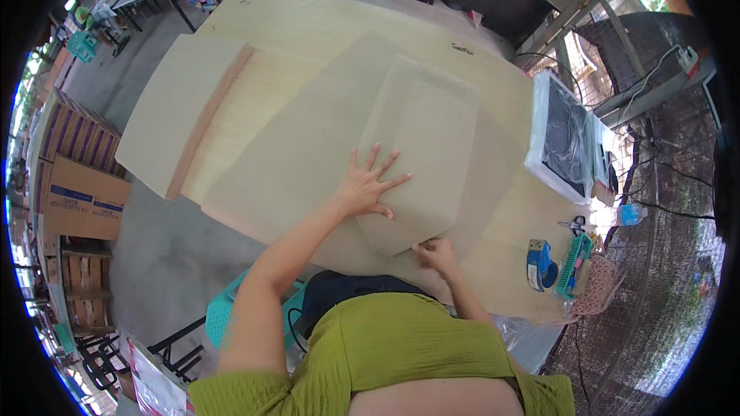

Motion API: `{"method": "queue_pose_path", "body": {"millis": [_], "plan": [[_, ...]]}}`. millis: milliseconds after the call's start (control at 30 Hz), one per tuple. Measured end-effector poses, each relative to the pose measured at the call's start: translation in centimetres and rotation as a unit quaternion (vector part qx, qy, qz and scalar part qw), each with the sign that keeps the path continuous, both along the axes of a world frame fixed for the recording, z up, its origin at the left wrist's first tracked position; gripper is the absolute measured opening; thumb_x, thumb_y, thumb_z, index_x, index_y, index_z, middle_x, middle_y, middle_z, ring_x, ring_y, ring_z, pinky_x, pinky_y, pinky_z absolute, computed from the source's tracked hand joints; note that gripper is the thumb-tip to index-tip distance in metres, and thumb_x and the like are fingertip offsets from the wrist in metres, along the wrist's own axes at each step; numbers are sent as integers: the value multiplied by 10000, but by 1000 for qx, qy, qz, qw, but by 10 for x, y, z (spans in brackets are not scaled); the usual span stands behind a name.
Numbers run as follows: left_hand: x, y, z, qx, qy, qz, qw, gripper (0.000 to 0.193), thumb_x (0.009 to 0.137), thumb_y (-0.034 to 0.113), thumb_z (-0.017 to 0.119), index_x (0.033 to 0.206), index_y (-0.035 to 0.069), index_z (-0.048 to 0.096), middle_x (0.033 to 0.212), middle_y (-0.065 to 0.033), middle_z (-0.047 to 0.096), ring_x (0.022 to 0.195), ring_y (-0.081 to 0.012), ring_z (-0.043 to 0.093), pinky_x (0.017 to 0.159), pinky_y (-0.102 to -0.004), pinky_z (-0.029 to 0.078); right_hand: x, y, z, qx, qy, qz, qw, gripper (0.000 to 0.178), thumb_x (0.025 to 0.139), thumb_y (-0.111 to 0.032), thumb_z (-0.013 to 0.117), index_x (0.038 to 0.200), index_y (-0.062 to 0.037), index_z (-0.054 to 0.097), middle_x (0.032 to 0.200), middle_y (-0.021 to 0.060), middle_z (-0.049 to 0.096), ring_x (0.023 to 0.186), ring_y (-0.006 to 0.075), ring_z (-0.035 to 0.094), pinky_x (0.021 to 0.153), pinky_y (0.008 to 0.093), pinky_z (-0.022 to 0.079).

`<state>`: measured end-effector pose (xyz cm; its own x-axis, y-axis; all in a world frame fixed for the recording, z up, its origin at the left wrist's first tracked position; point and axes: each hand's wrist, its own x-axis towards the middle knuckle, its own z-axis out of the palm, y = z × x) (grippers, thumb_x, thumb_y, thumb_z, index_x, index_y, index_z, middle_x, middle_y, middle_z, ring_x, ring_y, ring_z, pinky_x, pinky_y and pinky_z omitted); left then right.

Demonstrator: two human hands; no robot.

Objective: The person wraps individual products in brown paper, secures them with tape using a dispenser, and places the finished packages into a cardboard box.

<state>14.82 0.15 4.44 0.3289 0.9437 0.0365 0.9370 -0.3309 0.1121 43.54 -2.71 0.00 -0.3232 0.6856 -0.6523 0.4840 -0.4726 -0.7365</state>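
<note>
A tan, board-like panel [432, 123] with cut-off corners lies on a larger flat brown sheet [293, 146] on the table. My left hand [370, 187] rests flat on the panel near its left edge, fingers spread. At the panel's near edge is my right hand [438, 256], its fingers pinched together beside the corner. A small dark tip shows by those fingers, but what they hold, if anything, is too small to make out.
A thick stack of tan sheets [181, 100] sits at the table's left. On the right are a plastic-wrapped dark panel [561, 137], scissors [574, 223], a blue tape dispenser [539, 266], a green basket [574, 266] and a bottle [630, 215]. Cartons [85, 200] stand left.
</note>
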Motion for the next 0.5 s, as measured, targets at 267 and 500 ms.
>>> {"method": "queue_pose_path", "body": {"millis": [267,500], "plan": [[4,8,1,-25,-2,-15,1000,1074,558,833,596,1508,470,250,1640,-8,108,1475,-446,67,1005,-800,193,-79,145,75,558,-264,219,756,629,917,-442,597,1469,-207,408,1557,123,312,1422,407,271,1099,645,232],[-4,7,-3,-26,-13,-2,1000,1174,456,826,640,1506,471,253,1638,-4,117,1477,-443,53,1012,-798,191,-40,110,51,479,-308,378,729,1023,730,-702,637,1555,-261,224,1643,53,79,1495,384,53,1097,702,176]]}}
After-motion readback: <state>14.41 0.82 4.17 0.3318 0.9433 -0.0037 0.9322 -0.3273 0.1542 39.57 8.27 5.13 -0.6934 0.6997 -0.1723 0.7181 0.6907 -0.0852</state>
